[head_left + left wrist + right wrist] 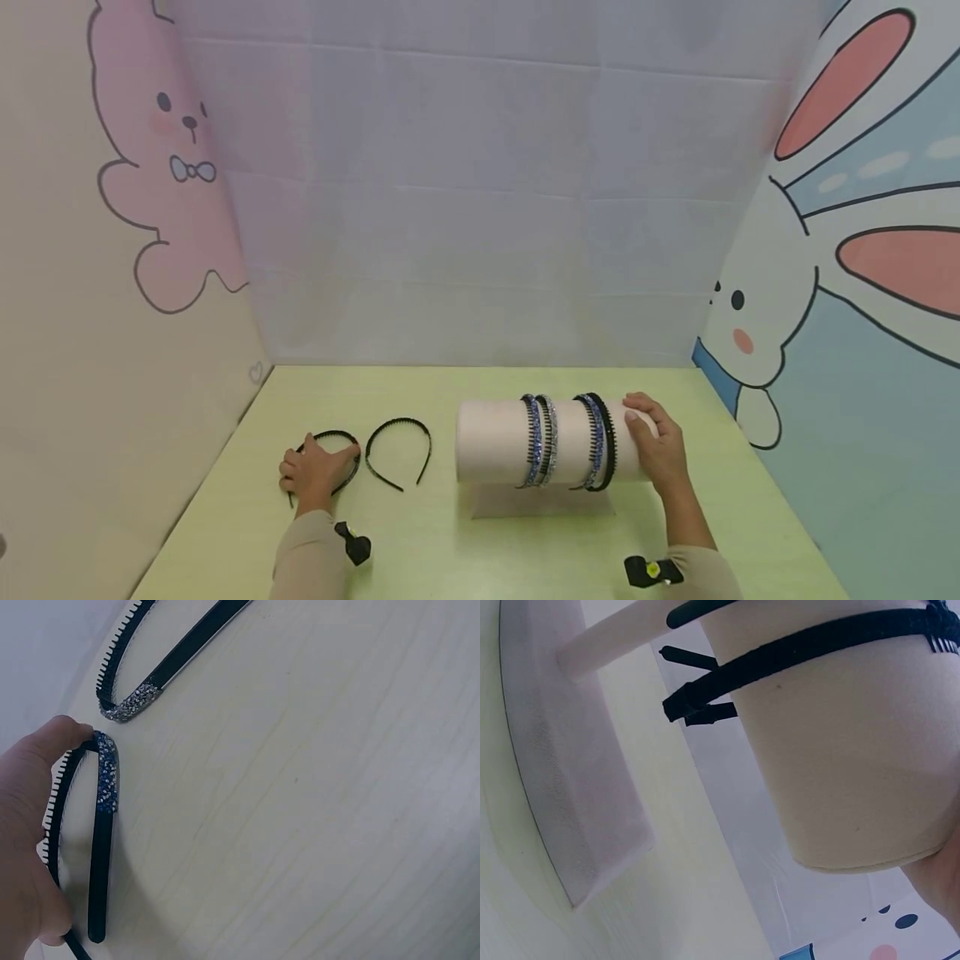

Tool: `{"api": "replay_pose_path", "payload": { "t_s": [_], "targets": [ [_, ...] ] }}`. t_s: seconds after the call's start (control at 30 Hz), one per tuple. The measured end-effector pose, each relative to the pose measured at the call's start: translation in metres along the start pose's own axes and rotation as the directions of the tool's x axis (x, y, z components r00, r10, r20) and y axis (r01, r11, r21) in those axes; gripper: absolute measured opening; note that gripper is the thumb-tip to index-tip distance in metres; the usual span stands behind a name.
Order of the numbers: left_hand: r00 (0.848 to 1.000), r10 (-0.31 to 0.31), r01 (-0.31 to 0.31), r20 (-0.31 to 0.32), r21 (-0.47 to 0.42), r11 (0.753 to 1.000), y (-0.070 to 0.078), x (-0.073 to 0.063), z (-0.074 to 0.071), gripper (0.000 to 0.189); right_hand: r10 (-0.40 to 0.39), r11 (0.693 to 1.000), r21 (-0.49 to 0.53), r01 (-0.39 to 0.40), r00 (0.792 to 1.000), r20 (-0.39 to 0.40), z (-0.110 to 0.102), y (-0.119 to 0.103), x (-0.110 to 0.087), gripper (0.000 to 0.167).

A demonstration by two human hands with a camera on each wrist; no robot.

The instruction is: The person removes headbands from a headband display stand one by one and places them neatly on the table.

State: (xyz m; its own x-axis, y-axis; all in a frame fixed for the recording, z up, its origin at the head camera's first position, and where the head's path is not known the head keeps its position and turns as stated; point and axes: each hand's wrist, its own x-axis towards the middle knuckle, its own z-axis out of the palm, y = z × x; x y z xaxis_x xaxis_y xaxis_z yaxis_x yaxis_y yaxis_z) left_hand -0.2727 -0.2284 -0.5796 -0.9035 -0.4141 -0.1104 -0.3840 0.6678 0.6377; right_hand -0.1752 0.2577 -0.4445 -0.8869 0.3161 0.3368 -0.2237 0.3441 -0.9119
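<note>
My left hand spans a black toothed headband with blue glitter lying on the table, thumb and fingers gripping its sides. Just right of it lies a second headband, black with silver glitter in the left wrist view. My right hand holds the right end of a pale, padded cylindrical headband stand. Around the cylinder sit several headbands: a blue glittery one, a silver one, another blue one and a plain black one. The right fingertips are mostly hidden in the right wrist view.
The stand's flat base rests on the pale yellow-green table. A white sheet hangs behind. Side walls carry a pink bear drawing at left and a white rabbit drawing at right.
</note>
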Motion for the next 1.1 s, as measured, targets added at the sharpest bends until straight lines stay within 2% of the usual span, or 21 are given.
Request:
{"api": "replay_pose_path", "payload": {
  "t_s": [0.2,0.37,0.5,0.63,0.8,0.9,1.03,1.1],
  "targets": [
    [0.997,0.051,-0.049,-0.055,0.039,0.998,0.003,0.000,-0.001,0.103,0.029,1.000,0.011,-0.029,1.000,0.000,-0.002,0.030,0.010,0.021],
    [0.995,0.077,-0.074,-0.067,0.046,0.996,0.007,-0.001,0.000,0.102,0.014,1.000,0.009,-0.014,1.000,-0.007,-0.001,0.034,0.013,0.021],
    [0.983,0.121,-0.122,-0.140,-0.001,0.993,0.013,-0.004,0.000,0.097,0.017,1.000,0.011,-0.016,1.000,-0.009,-0.001,0.035,0.012,0.021],
    [0.970,0.153,-0.174,-0.189,-0.098,0.980,0.025,-0.015,0.001,0.093,0.008,1.000,0.029,-0.008,1.000,-0.016,-0.001,0.034,0.011,0.020],
    [0.963,0.171,-0.219,-0.208,-0.233,0.947,0.040,-0.035,0.002,0.089,0.016,0.999,0.036,-0.016,1.000,-0.007,0.000,0.031,0.010,0.021],
    [0.956,0.200,-0.257,-0.215,-0.284,0.924,0.047,-0.045,0.002,0.089,0.032,0.999,0.027,-0.031,0.999,-0.010,0.000,0.031,0.010,0.022],
    [0.953,0.234,-0.291,-0.194,-0.368,0.883,0.055,-0.064,0.001,0.086,0.043,0.999,0.018,-0.043,0.999,-0.014,-0.001,0.031,0.009,0.023],
    [0.951,0.246,-0.303,-0.187,-0.424,0.853,0.060,-0.075,-0.002,0.083,0.051,0.999,0.015,-0.051,0.999,-0.007,-0.002,0.032,0.009,0.024]
  ]
}}
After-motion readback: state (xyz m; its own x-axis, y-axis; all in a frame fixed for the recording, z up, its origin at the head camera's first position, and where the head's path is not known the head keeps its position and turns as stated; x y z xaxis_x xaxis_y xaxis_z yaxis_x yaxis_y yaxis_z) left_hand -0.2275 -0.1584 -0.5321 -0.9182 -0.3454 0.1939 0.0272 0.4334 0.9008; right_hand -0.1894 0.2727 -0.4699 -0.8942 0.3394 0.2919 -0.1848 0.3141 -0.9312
